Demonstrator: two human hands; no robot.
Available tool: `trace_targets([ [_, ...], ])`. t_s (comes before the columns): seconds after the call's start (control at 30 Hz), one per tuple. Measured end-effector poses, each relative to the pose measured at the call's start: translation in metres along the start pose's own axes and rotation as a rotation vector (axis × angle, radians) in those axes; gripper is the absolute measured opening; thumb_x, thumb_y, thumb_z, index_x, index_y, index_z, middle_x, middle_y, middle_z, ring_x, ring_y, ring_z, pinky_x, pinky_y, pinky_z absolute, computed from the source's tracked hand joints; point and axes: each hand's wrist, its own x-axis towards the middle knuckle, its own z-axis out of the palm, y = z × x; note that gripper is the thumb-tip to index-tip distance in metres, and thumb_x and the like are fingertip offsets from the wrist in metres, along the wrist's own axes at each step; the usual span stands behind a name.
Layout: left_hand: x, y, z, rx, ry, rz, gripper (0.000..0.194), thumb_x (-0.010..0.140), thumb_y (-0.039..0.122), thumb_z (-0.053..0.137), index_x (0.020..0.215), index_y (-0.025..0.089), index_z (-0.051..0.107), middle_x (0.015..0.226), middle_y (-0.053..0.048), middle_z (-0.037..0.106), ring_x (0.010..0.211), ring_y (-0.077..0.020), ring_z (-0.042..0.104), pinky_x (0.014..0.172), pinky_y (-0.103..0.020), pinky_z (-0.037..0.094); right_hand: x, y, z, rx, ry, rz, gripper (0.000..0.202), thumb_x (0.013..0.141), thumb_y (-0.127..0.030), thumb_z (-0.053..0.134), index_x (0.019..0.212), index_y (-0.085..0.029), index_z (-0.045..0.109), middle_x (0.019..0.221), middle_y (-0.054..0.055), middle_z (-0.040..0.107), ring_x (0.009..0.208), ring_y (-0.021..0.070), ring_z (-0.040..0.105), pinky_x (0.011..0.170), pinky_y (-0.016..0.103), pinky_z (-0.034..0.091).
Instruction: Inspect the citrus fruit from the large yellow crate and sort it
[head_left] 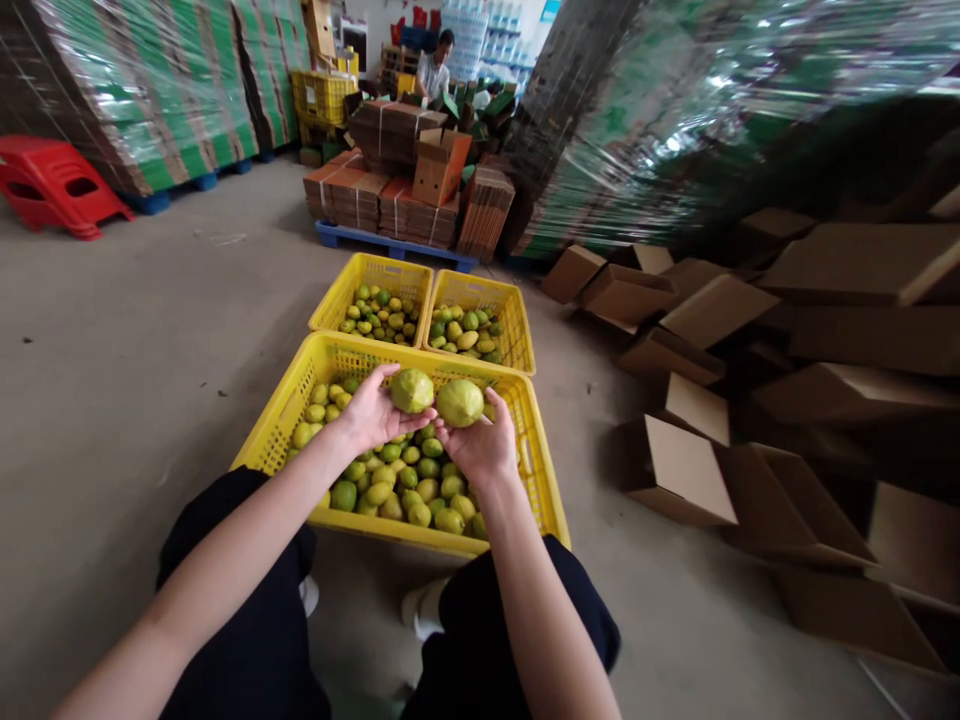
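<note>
My left hand (376,411) has its fingers curled round a yellow-green lemon (412,391). A second lemon (460,403), a little paler, rests in my right hand (484,443), cupped by the palm and fingers. The two lemons are side by side, with a narrow gap between them. Both hands are over a large yellow plastic crate (552,490) with a perforated rim. Many loose lemons (381,493), from yellow to green, lie inside it, partly hidden under my hands and forearms.
Two smaller yellow crates (330,300) with more lemons stand behind the large one. Empty cardboard boxes (679,465) are heaped at right. Bundled flat cartons (349,195) sit on a blue pallet (360,240). A red stool (64,185) is at left; a person (433,72) is at the back.
</note>
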Motion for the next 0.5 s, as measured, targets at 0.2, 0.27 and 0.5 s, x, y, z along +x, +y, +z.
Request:
trace_targets([
  [0.2, 0.011, -0.010, -0.006, 0.089, 0.067, 0.119, 0.026, 0.084, 0.018, 0.053, 0.107, 0.009, 0.061, 0.086, -0.012, 0.073, 0.071, -0.0207, 0.071, 0.065, -0.030, 0.057, 0.004, 0.002, 0.000, 0.104, 0.060, 0.015, 0.032, 0.084, -0.049, 0.052, 0.084, -0.020, 0.064, 0.071, 0.005, 0.067, 0.058, 0.0184, 0.059, 0.048, 0.028, 0.051],
  [0.27, 0.015, -0.013, -0.008, 0.138, 0.105, 0.189, 0.027, 0.083, 0.017, 0.059, 0.110, 0.013, 0.057, 0.091, -0.009, 0.074, 0.073, -0.0192, 0.071, 0.069, -0.031, 0.057, 0.006, 0.003, -0.002, 0.099, 0.060, 0.014, 0.031, 0.085, -0.048, 0.052, 0.083, -0.020, 0.064, 0.073, 0.005, 0.068, 0.059, 0.0180, 0.059, 0.048, 0.027, 0.050],
  [0.5, 0.013, -0.013, -0.011, 0.192, 0.096, 0.272, 0.036, 0.076, 0.019, 0.078, 0.102, 0.017, 0.053, 0.090, -0.007, 0.074, 0.073, -0.0197, 0.073, 0.071, -0.033, 0.059, 0.010, 0.002, -0.009, -0.086, 0.026, -0.091, 0.028, 0.078, -0.048, 0.062, 0.085, -0.021, 0.063, 0.077, 0.003, 0.069, 0.066, 0.0185, 0.064, 0.061, 0.031, 0.055],
])
